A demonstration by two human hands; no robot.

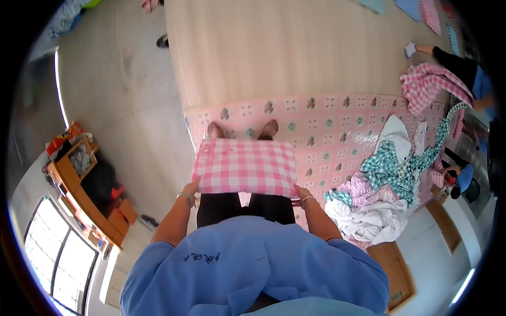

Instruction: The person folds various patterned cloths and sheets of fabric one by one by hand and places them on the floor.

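Note:
A folded pink-and-white checked cloth (246, 167), rectangular and slightly padded like a pillow, is held level in front of my thighs. My left hand (191, 191) grips its near left corner. At the near right corner my right hand (301, 193) holds it the same way. The cloth partly hides the fingers of both hands. Beyond its far edge my feet (270, 129) show on the pink patterned sheet (329, 124).
To the right lies a heap of crumpled green, pink and white cloths (377, 195). Another person (477, 87) at the right handles a pink checked cloth (429, 87). Flat checked pieces (408, 8) lie at the far right. A wooden desk (87, 203) stands at the left.

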